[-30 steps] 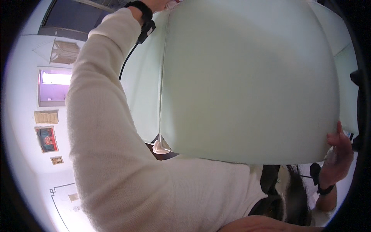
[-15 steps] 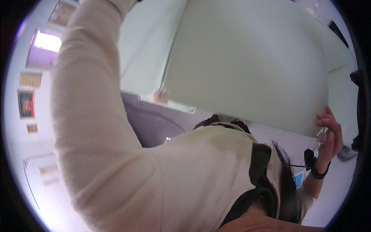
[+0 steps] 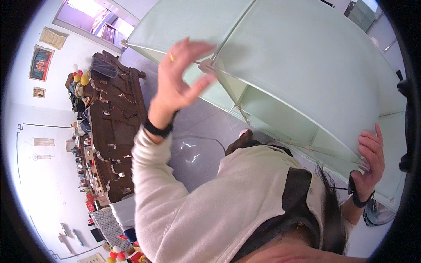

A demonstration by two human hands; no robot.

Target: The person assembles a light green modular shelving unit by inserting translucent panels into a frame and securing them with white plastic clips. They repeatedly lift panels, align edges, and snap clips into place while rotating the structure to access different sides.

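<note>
A storage shelf of translucent pale-green panels (image 3: pixel 302 57) fills the upper right, its open cells facing my body. My left hand (image 3: pixel 177 76), with a gold ring and a black wristband, is raised at the near edge where two top panels meet. Its thumb and fingers are apart around a clear plastic connector (image 3: pixel 207 65); whether they touch it is unclear. My right hand (image 3: pixel 372 153) grips the near right corner of the top panel, fingers on top and thumb below, by another clear connector (image 3: pixel 364 165).
A dark carved wooden bench (image 3: pixel 116 118) stands to the left, with small items lined up behind it. Framed pictures hang on the white wall (image 3: pixel 57 105). A dark cable (image 3: pixel 197 137) crosses the grey tiled floor (image 3: pixel 188 162). Balloons (image 3: pixel 116 254) show at the lower left.
My left arm has come down from the top left, bringing the hand to the panel joint. The view has shifted, showing the shelf's open front. My right hand stays at its corner.
</note>
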